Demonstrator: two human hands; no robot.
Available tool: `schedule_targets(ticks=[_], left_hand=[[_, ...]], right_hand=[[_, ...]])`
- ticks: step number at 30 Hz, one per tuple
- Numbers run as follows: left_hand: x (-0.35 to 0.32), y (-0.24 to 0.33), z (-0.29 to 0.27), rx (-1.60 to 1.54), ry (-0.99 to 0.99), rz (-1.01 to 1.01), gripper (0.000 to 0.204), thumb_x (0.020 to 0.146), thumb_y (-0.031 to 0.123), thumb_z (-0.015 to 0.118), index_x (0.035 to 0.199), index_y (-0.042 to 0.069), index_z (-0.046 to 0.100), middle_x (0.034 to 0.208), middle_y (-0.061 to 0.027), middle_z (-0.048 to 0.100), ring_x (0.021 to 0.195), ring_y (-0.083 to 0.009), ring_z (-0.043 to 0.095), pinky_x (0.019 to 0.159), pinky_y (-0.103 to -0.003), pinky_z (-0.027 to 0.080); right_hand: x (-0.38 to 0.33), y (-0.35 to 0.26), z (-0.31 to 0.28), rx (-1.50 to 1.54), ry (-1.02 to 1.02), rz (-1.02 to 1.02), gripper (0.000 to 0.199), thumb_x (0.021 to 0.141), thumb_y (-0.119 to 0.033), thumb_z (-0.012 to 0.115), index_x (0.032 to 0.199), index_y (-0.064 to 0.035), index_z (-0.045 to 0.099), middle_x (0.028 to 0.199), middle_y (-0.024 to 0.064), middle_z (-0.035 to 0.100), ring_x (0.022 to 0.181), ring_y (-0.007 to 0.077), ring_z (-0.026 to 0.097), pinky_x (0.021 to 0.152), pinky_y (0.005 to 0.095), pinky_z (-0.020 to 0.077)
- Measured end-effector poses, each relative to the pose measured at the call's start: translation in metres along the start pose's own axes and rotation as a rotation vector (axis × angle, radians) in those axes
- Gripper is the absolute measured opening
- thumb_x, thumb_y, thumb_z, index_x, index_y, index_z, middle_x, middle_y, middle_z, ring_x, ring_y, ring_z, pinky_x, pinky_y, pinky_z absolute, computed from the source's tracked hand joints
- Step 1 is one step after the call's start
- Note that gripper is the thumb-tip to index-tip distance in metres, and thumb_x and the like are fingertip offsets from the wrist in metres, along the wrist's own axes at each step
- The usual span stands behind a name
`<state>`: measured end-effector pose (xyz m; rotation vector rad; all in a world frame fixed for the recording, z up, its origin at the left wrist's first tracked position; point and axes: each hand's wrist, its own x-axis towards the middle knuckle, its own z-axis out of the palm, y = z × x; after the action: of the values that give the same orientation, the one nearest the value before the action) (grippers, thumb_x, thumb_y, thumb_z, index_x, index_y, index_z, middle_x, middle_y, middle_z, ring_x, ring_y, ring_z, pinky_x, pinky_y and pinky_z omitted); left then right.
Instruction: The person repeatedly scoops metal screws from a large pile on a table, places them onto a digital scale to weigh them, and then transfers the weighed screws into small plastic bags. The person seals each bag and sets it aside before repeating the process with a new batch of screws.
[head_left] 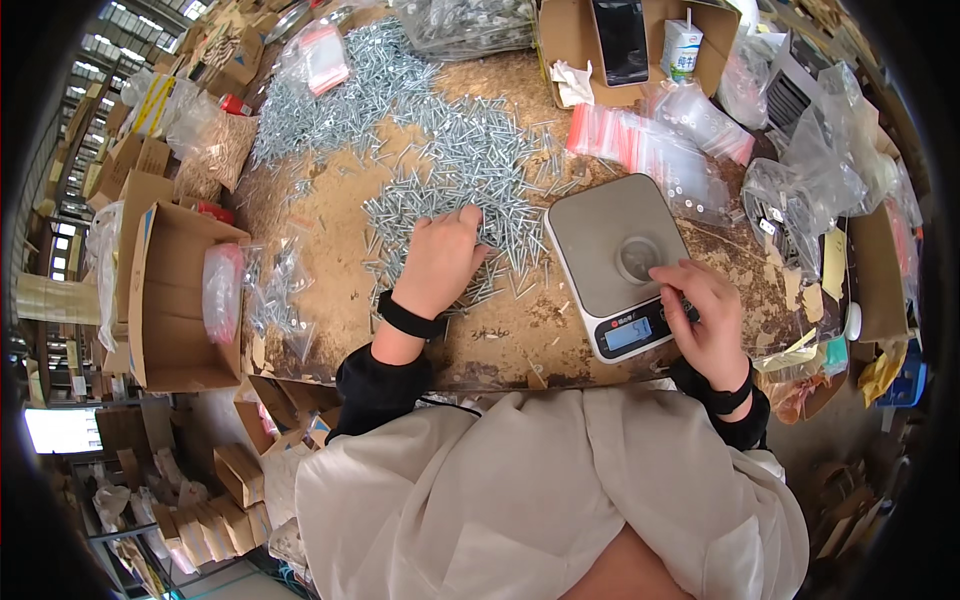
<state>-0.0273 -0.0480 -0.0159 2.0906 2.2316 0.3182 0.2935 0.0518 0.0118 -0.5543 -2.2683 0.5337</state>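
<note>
My left hand (440, 258) is down in the near part of a heap of loose silver screws (485, 165). Its fingers are curled, and their tips are hidden, so what they hold cannot be made out. On the right stands a digital kitchen scale (600, 240) with a grey plate and a lit display. A small round clear cup (637, 260) sits on that plate. My right hand (705, 315) hovers over the scale's near right corner, fingers apart, with a fingertip at the cup's rim. Nothing shows in its grasp.
Zip bags (630, 138) with red strips lie behind the scale. An open carton (560, 50) at the back holds a phone (621, 40) and a drink carton (682, 50). A cardboard box (185, 300) stands left, beside bagged screws (285, 295). Plastic bags of parts (790, 205) crowd the right.
</note>
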Motion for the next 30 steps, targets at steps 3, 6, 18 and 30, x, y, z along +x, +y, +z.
schedule_targets(ticks=[3,6,18,30], left_hand=[[-0.002,-0.003,-0.001,-0.065,0.031,0.055,0.034,0.085,0.014,0.073,0.111,0.006,0.053,0.096,-0.0151,0.067,0.087,-0.0362,0.064,0.079,-0.045,0.046],[-0.007,-0.007,0.001,-0.077,0.064,0.081,0.03,0.085,0.014,0.072,0.108,0.005,0.055,0.092,-0.0159,0.067,0.083,-0.0365,0.064,0.074,-0.045,0.048],[-0.007,-0.01,0.002,0.004,-0.08,0.056,0.022,0.086,0.014,0.068,0.1,0.004,0.055,0.083,-0.0189,0.064,0.079,-0.0411,0.063,0.066,-0.049,0.049],[-0.001,-0.013,-0.017,-0.122,-0.008,0.076,0.019,0.093,0.015,0.064,0.096,0.001,0.052,0.082,-0.0212,0.062,0.079,-0.0429,0.061,0.067,-0.05,0.047]], right_hand=[[0.0,0.0,-0.001,0.017,-0.016,0.026,0.023,0.081,0.002,0.065,0.104,-0.0054,0.067,0.072,0.0102,0.06,0.067,0.031,0.06,0.062,0.0387,0.048],[-0.001,-0.001,-0.001,0.079,-0.021,0.079,0.024,0.082,0.001,0.066,0.104,-0.0054,0.067,0.074,0.0095,0.06,0.068,0.0296,0.06,0.063,0.0381,0.048],[-0.003,-0.002,-0.002,0.151,-0.052,0.181,0.024,0.082,0.001,0.065,0.105,-0.0048,0.068,0.076,0.0084,0.061,0.068,0.0267,0.061,0.065,0.036,0.0487],[0.01,0.001,0.0,0.006,-0.065,0.174,0.046,0.079,-0.003,0.07,0.124,-0.0029,0.059,0.119,0.0162,0.06,0.116,0.0369,0.054,0.098,0.0427,0.0451]])
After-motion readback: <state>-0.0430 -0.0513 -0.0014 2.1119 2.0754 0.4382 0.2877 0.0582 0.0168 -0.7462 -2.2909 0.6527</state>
